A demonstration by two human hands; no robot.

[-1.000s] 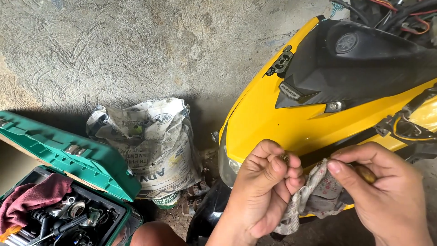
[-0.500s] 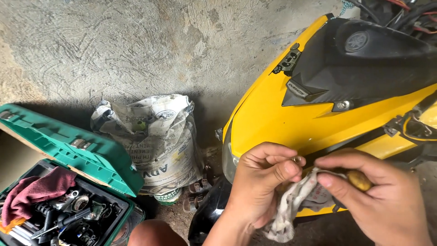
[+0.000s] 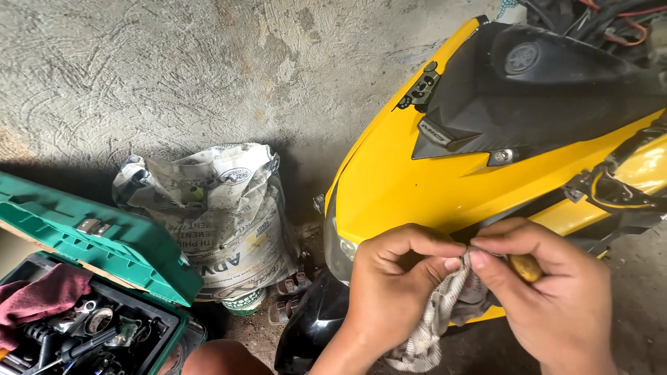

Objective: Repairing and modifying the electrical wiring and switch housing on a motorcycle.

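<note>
Closer together now, left hand (image 3: pixel 392 292) and right hand (image 3: pixel 549 292) pinch a frayed, grimy rag (image 3: pixel 434 323).

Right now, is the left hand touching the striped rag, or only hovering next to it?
Touching. The head view shows the left hand with its fingers pinched on the top of the striped rag, which hangs below, against the right hand.

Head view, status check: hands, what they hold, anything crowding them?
Left hand pinching the dirty rag. Right hand gripping the rag too, plus a yellow-brown handle. Yellow scooter fairing close behind; open green toolbox off left.
</note>
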